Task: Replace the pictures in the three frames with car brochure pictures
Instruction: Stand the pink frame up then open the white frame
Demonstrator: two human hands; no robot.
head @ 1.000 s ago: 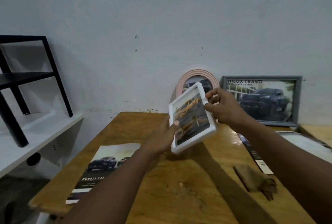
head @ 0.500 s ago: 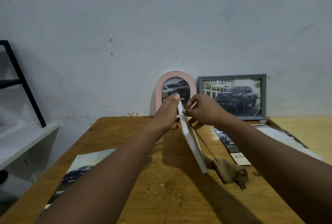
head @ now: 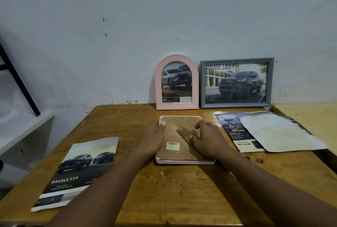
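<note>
The white frame (head: pixel 185 162) lies face down in the middle of the tabletop (head: pixel 182 194), brown backing (head: pixel 173 134) up. The left hand (head: pixel 153 141) rests flat along its left edge, thumb on the far corner. The right hand (head: pixel 207 139) curls over the stand leg (head: pixel 183 132); whether it pinches or only presses, I cannot tell. The frame looks light and rigid with a breakable front, so steady it by the rim. The thin backing likely flexes.
</note>
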